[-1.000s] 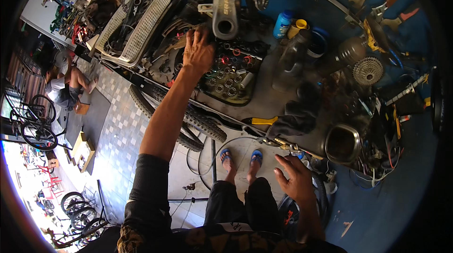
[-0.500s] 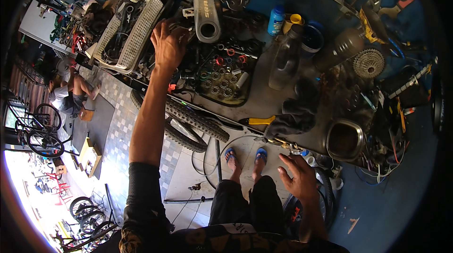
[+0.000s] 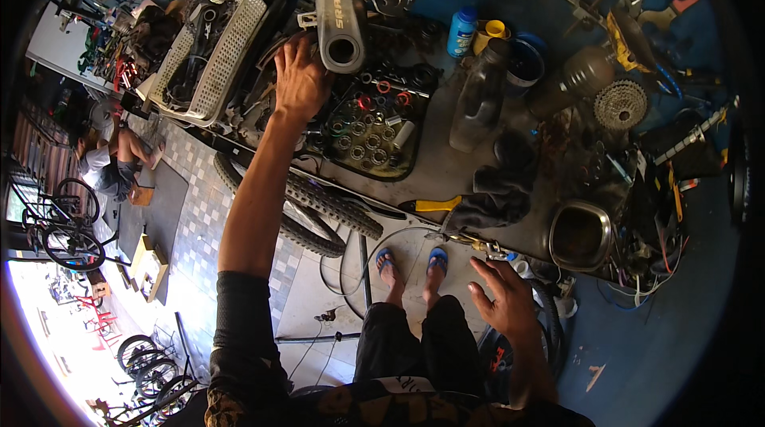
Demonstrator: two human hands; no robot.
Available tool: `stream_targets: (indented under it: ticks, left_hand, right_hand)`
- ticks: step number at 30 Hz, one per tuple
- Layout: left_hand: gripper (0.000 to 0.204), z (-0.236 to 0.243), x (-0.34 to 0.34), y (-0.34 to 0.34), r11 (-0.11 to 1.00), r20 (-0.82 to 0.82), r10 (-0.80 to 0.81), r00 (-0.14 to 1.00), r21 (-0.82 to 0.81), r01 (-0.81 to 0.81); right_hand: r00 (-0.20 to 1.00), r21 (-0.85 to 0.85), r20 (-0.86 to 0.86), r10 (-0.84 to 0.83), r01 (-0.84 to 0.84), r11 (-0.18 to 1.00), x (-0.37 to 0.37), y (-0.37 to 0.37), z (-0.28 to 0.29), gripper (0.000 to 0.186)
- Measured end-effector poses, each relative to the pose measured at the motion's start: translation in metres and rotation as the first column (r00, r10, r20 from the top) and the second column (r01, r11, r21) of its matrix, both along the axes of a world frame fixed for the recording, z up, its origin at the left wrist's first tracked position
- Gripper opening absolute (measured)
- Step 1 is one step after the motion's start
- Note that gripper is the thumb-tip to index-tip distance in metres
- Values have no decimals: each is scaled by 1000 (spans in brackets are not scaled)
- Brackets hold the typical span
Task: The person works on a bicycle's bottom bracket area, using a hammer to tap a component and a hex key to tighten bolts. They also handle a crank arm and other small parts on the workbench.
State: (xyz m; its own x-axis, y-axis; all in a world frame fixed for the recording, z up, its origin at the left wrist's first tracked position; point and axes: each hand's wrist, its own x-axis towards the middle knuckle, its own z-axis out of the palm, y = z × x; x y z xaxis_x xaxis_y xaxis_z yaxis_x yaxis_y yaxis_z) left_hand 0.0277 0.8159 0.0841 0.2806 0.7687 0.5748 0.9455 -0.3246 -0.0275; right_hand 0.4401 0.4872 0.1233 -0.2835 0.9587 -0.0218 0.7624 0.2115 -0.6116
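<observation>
My left hand (image 3: 301, 83) reaches over the cluttered workbench, palm down, beside the lower end of a dark grey bicycle crank arm (image 3: 340, 21). Its fingers are bent and slightly apart over small dark parts; the thumb and palm are hidden, and I see nothing held. Close by on its right lies a tray (image 3: 381, 172) of bearings (image 3: 373, 142), with red rings among the small parts. Low on the right, my right hand (image 3: 505, 298) hovers in front of the bench edge, its fingers apart with nothing in them.
A perforated metal basket (image 3: 227, 60) stands left of my left arm. Rightward are a blue bottle (image 3: 462, 33), a dark jug (image 3: 478, 100), a yellow-handled tool (image 3: 438, 205), black cloth (image 3: 498, 200), a square metal pan (image 3: 582, 236) and a cassette (image 3: 621, 104). Tyres (image 3: 327, 208) stand below the bench; another person (image 3: 115, 160) sits far left.
My left hand has moved right, closer to the crank arm's end, and its fingers have turned down toward the parts. My right hand has hardly moved.
</observation>
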Motion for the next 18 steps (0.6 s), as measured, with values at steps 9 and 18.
stream_targets:
  ticks: [9,18]
  left_hand:
    - [52,-29,4,26,979,-90,18,996,-199,-36]
    - [51,-29,5,26,982,-100,91,991,-156,-106]
  right_hand:
    - [995,73,-56,-82,86,994,11,-1,-4,52]
    - [938,40,-206,-277,291,956,18,-8,-14,32]
